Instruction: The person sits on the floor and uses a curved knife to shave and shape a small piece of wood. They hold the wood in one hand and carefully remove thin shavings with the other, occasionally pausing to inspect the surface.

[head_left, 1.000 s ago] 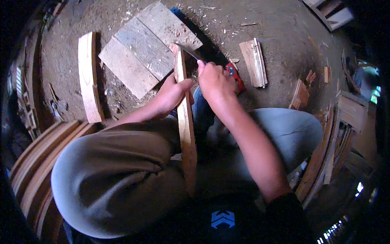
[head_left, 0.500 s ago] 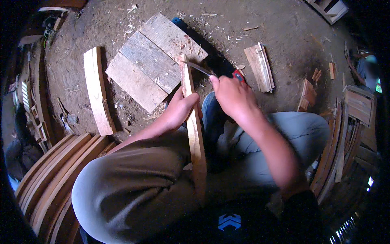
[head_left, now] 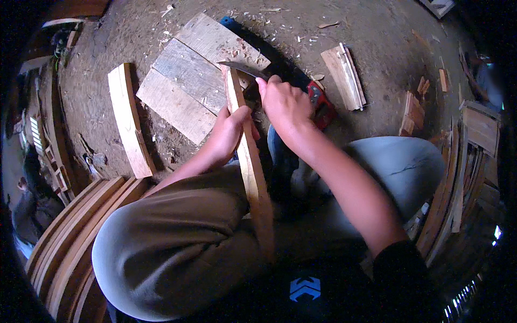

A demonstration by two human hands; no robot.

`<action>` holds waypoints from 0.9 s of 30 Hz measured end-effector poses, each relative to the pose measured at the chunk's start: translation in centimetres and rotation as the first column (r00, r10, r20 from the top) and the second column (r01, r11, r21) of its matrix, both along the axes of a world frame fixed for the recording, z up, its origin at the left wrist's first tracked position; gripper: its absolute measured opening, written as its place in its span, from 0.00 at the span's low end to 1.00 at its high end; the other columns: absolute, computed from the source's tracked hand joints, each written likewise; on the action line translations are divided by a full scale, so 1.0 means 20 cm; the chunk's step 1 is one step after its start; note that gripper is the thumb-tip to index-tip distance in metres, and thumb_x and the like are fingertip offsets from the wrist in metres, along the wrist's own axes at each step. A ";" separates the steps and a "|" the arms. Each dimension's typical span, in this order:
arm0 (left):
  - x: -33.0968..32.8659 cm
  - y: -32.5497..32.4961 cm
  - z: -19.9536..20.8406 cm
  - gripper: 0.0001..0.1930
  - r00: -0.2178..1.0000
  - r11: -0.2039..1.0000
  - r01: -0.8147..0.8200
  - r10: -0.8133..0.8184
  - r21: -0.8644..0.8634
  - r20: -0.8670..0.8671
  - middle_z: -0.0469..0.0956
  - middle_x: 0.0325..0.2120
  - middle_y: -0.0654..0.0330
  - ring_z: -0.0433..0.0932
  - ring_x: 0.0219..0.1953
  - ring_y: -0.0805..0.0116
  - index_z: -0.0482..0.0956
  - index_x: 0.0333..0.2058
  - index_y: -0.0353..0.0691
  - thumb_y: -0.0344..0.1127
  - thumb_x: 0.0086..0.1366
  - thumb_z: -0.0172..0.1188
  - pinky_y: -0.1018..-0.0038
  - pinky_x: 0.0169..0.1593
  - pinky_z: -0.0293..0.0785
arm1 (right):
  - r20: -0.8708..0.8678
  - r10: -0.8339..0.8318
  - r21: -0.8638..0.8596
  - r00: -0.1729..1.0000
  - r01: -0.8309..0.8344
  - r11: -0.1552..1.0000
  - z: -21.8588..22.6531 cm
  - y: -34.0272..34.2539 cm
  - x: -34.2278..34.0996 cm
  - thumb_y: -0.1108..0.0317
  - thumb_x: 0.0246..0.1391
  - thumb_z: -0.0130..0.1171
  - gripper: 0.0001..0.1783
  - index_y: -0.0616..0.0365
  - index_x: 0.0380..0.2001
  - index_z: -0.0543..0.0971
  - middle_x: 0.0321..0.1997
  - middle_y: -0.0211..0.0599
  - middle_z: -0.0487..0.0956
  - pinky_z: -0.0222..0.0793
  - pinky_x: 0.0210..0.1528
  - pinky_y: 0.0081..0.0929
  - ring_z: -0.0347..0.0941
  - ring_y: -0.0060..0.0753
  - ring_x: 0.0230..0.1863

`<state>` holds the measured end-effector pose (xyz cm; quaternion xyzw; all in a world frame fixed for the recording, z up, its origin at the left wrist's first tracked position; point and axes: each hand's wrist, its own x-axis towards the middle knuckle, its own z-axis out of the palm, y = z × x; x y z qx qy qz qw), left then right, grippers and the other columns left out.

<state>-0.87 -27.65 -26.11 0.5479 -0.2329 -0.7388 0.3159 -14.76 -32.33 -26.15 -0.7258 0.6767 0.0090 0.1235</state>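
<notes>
My left hand [head_left: 230, 132] is closed around a long pale strip of wood [head_left: 249, 167]. The strip runs from my lap up to the edge of a low platform of worn boards [head_left: 180, 81]. In my right hand [head_left: 285, 102] is a knife [head_left: 243, 68] with a slightly curved blade, which crosses the strip's far end. The fingers wrap its handle, hiding most of it. Wood shavings [head_left: 242, 52] lie on the boards just past the blade.
A pale curved plank [head_left: 129, 121] lies on the dirt floor at left, above stacked curved boards [head_left: 81, 231]. A red tool [head_left: 321, 105] is beside my right hand. Wood offcuts [head_left: 343, 75] lie at right. Another person [head_left: 487, 83] is at the far right edge.
My right hand and the knife have moved left and farther away, so the blade now crosses the strip's tip. The strip's far end has shifted slightly left with my left hand.
</notes>
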 end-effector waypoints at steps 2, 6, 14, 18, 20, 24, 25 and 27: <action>0.00 0.01 0.00 0.10 0.999 1.000 -0.026 0.027 -0.015 0.019 0.72 0.20 0.55 0.74 0.19 0.63 0.64 0.36 0.40 0.41 0.64 0.46 0.68 0.22 0.73 | 0.023 0.001 -0.050 1.000 0.000 0.999 -0.01 -0.01 0.01 0.49 0.63 0.43 0.24 0.56 0.24 0.75 0.20 0.46 0.80 0.77 0.25 0.38 0.80 0.46 0.25; 0.01 -0.02 0.05 0.10 0.993 0.992 -0.115 0.116 0.045 -0.014 0.70 0.18 0.54 0.73 0.19 0.62 0.63 0.35 0.37 0.38 0.61 0.48 0.66 0.21 0.72 | 0.000 0.083 -0.161 0.997 -0.081 0.984 -0.03 -0.06 0.04 0.48 0.62 0.45 0.25 0.54 0.20 0.76 0.17 0.43 0.79 0.75 0.20 0.34 0.79 0.42 0.20; 0.01 0.01 -0.01 0.09 0.977 0.980 -0.200 0.199 -0.009 -0.081 0.70 0.19 0.55 0.74 0.18 0.62 0.63 0.36 0.38 0.37 0.62 0.48 0.67 0.21 0.72 | -0.236 0.300 -0.287 0.924 -0.361 0.887 0.01 -0.17 -0.04 0.49 0.62 0.45 0.23 0.51 0.19 0.72 0.11 0.36 0.76 0.70 0.12 0.30 0.77 0.33 0.15; 0.02 0.01 -0.03 0.10 0.987 0.988 -0.147 0.144 -0.035 -0.070 0.70 0.21 0.56 0.74 0.20 0.63 0.63 0.37 0.40 0.40 0.64 0.47 0.67 0.25 0.72 | -0.218 0.389 -0.253 0.895 -0.437 0.863 0.07 -0.25 -0.08 0.48 0.63 0.44 0.24 0.54 0.22 0.73 0.13 0.42 0.76 0.71 0.15 0.34 0.77 0.41 0.16; 0.02 0.02 -0.04 0.12 0.989 0.991 -0.132 0.130 -0.009 -0.076 0.71 0.22 0.56 0.74 0.21 0.63 0.63 0.37 0.41 0.43 0.66 0.46 0.67 0.24 0.72 | -0.123 0.358 -0.085 0.926 -0.369 0.926 0.11 -0.26 -0.08 0.47 0.64 0.42 0.26 0.58 0.25 0.75 0.19 0.50 0.78 0.74 0.23 0.41 0.79 0.49 0.23; 0.01 0.01 0.01 0.14 0.984 0.985 -0.170 0.170 0.000 -0.049 0.72 0.21 0.56 0.74 0.19 0.63 0.64 0.40 0.39 0.44 0.66 0.46 0.69 0.22 0.72 | 0.077 0.092 0.407 0.993 -0.116 0.906 0.21 -0.26 -0.05 0.45 0.64 0.35 0.30 0.61 0.37 0.77 0.40 0.59 0.77 0.67 0.49 0.52 0.72 0.64 0.46; 0.02 0.01 0.00 0.15 0.987 0.988 -0.155 0.154 -0.010 -0.043 0.72 0.21 0.56 0.74 0.19 0.64 0.64 0.40 0.38 0.45 0.66 0.47 0.68 0.22 0.72 | 0.072 0.098 0.399 0.993 -0.118 0.909 0.21 -0.26 -0.03 0.45 0.64 0.35 0.30 0.61 0.36 0.77 0.39 0.59 0.77 0.67 0.49 0.52 0.72 0.63 0.46; 0.03 0.01 -0.01 0.16 0.992 0.993 -0.117 0.115 -0.032 -0.048 0.72 0.21 0.56 0.74 0.19 0.64 0.65 0.41 0.38 0.46 0.66 0.47 0.68 0.21 0.72 | 0.043 0.103 0.380 0.994 -0.111 0.918 0.22 -0.25 -0.03 0.46 0.64 0.35 0.30 0.61 0.35 0.78 0.38 0.59 0.78 0.68 0.47 0.52 0.73 0.62 0.45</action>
